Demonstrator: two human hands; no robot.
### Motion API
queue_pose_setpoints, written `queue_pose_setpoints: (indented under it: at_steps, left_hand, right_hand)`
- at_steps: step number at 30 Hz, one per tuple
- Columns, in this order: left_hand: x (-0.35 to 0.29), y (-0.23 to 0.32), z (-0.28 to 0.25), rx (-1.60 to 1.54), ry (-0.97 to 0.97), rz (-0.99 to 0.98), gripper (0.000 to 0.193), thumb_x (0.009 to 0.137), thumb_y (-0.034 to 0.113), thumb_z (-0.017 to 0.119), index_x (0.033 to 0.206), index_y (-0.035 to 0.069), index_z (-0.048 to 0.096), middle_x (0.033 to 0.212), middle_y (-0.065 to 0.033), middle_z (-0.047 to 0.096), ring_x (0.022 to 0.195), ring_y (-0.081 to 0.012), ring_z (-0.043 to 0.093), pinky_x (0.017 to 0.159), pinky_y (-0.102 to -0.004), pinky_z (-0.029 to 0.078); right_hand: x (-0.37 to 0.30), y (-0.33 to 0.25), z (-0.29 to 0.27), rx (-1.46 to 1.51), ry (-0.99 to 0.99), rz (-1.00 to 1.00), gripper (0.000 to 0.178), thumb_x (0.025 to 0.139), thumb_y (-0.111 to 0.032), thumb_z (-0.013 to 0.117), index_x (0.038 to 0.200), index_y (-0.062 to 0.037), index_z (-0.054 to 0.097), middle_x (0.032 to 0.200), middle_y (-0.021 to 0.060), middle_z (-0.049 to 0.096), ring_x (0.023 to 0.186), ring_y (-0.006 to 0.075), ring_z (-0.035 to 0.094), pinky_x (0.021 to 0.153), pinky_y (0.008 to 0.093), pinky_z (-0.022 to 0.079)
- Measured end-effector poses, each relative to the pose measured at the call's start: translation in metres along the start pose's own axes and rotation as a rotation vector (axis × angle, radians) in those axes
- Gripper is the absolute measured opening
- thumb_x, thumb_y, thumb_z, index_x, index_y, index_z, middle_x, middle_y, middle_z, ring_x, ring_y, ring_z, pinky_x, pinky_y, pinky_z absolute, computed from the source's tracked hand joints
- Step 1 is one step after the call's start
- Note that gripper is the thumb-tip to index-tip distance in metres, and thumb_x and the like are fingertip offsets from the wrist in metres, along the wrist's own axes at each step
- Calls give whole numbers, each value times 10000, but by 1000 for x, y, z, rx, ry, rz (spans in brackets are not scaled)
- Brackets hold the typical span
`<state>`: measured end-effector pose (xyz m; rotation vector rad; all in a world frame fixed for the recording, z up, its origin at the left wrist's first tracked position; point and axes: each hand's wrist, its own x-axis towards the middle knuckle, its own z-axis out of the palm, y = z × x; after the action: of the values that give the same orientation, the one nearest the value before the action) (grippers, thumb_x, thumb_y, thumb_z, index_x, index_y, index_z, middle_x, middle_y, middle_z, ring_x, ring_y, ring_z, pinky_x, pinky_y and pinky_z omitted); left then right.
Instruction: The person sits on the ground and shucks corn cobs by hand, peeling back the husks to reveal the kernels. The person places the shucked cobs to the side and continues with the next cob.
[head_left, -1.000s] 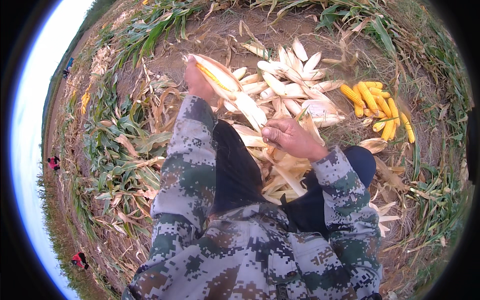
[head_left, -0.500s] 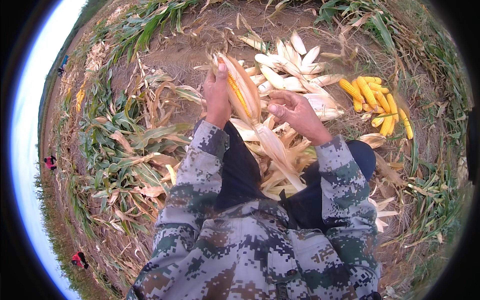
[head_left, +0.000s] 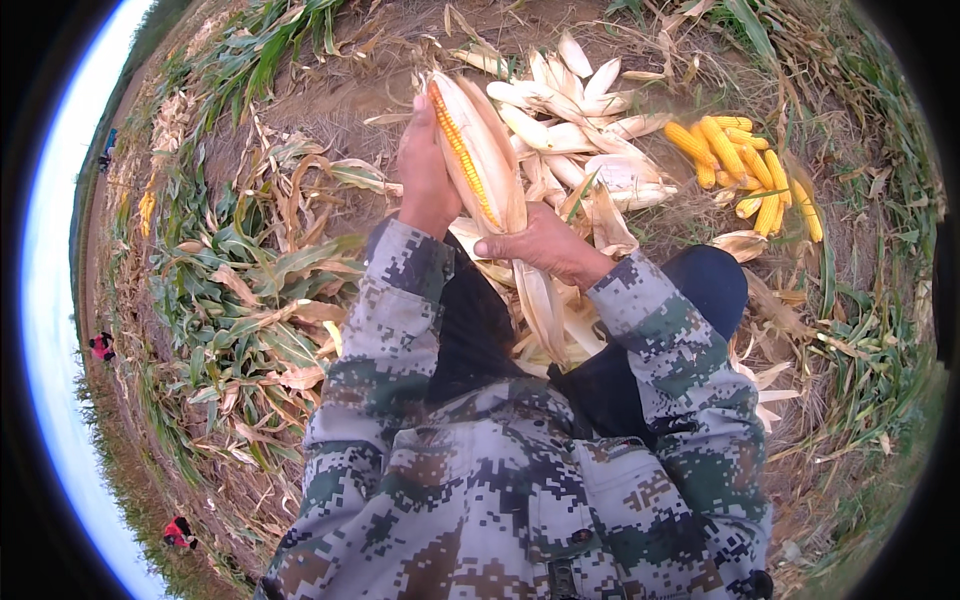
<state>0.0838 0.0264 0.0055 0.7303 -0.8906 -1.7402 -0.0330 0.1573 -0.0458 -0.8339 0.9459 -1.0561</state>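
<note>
A corn ear (head_left: 462, 155) stands tilted in front of me, partly husked, with a strip of yellow-orange kernels showing along its left side. Pale dry husk still wraps its right side, and a loose husk strip (head_left: 540, 308) hangs down between my knees. My left hand (head_left: 428, 180) is closed around the ear's left side, most of its fingers hidden behind it. Around the ear's lower end my right hand (head_left: 548, 244) is closed, thumb lying across the front at the bottom of the kernels.
Unhusked, pale-husked ears (head_left: 560, 120) lie heaped just beyond my hands. Bare yellow ears (head_left: 745, 170) are piled to the right. Green and dry stalks (head_left: 240, 290) cover the ground at left. People in red (head_left: 180, 532) are far off at the left edge.
My right hand has come in from beside the ear and closed on its lower end. My left hand keeps its hold, and the ear's kernel strip is more exposed at the top.
</note>
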Motion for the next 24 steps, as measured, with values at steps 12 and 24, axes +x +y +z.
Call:
queue_pose_setpoints:
  at_steps: [12, 24]
  left_hand:
    - [4, 3, -13, 164, 11, -329, 439, 1094, 478, 473, 1186, 68, 601, 982, -105, 707, 877, -240, 711, 843, -439, 615]
    - [-16, -19, -61, -46, 64, -507, 493, 1097, 491, 437, 1225, 58, 637, 1016, -117, 745, 844, -249, 734, 795, -415, 624]
  right_hand:
    - [-15, 30, 9, -654, 167, -107, 337, 769, -166, 735, 1054, 14, 743, 812, 232, 725, 757, 336, 736, 733, 421, 580]
    - [-20, 16, -10, -1082, -361, -30, 416, 783, -324, 763, 905, 72, 722, 823, 279, 694, 815, 438, 697, 746, 501, 547]
